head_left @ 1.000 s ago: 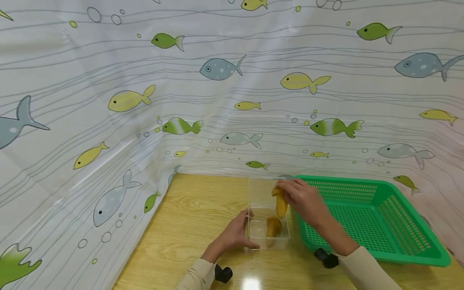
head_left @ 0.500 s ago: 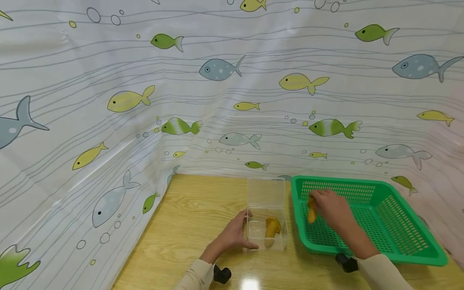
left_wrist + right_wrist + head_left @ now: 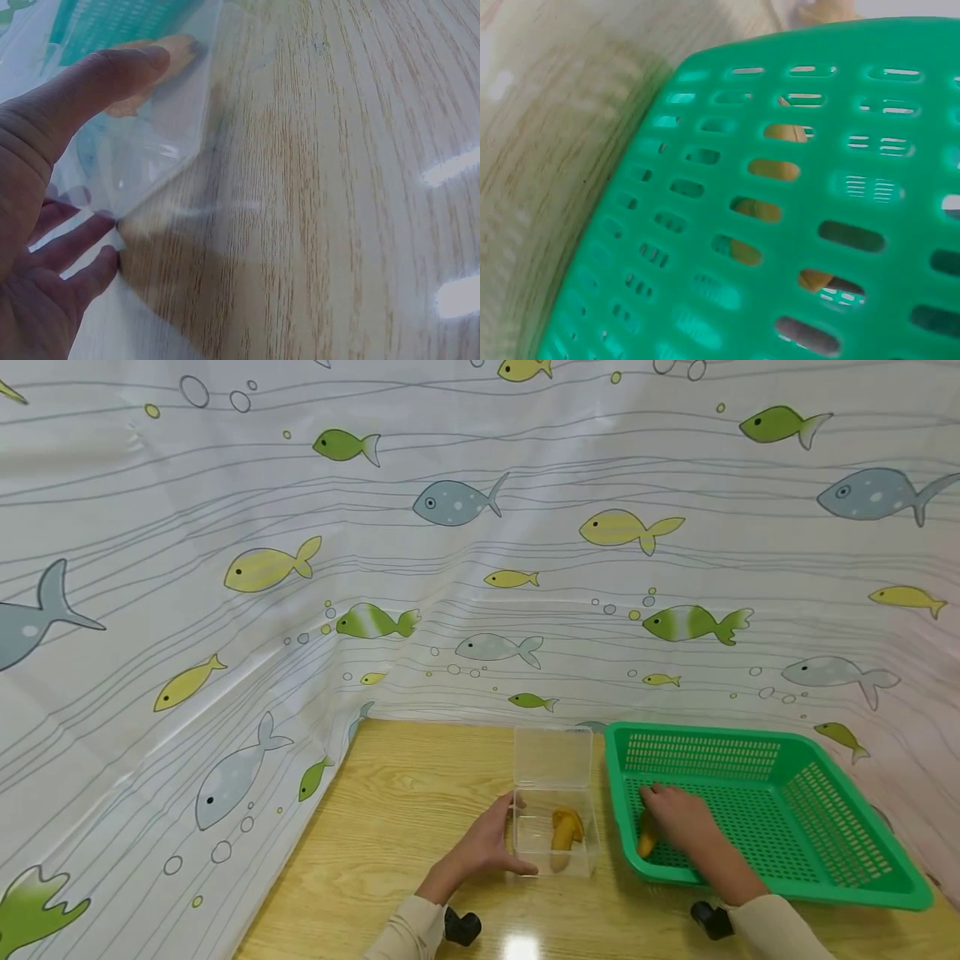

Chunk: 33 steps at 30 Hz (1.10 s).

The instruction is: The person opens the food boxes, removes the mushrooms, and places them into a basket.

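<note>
My left hand [image 3: 487,843] grips a clear plastic box [image 3: 534,837] from its left side, thumb at the front wall and fingers at the far side. The box's lid [image 3: 553,758] stands raised at the back. Inside lies one orange-brown mushroom [image 3: 564,842], also showing through the wall under my thumb [image 3: 112,75] in the left wrist view. My right hand [image 3: 678,818] is down inside the green basket [image 3: 780,743], at its left end, holding a second mushroom [image 3: 647,842]. That mushroom's upper end is covered by the fingers; in the right wrist view it shows through the basket's slots.
The basket stands just right of the box on the wood-grain table [image 3: 420,768]. A white sheet [image 3: 420,577] printed with fish hangs behind and along the left side. Dark wrist devices [image 3: 461,927] sit at both sleeves.
My right hand has carried a mushroom from above the box rightwards and down into the basket. My left hand and the box have stayed in place.
</note>
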Each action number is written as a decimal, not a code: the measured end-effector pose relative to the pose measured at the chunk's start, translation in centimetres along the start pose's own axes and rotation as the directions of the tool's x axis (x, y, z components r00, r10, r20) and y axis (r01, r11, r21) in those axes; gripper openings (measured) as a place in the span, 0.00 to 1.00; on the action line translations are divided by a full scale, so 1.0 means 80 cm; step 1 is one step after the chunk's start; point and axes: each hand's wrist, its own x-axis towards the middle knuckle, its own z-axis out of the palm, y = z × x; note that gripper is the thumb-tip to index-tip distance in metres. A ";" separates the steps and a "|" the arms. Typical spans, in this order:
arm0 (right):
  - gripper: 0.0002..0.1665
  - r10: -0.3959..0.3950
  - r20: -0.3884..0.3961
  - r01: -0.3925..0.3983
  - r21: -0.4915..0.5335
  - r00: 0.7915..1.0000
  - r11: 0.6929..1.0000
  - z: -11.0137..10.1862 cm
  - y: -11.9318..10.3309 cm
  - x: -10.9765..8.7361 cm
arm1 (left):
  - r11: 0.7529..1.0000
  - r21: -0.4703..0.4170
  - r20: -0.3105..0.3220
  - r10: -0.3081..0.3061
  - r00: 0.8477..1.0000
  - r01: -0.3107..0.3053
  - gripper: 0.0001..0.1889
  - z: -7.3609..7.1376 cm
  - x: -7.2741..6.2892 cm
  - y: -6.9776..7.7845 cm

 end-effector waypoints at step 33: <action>0.13 -0.412 -0.116 0.421 0.067 0.904 0.904 -0.034 -0.118 0.048 | 0.999 -0.045 -0.002 -0.006 1.000 0.006 0.56 -0.001 -0.005 0.001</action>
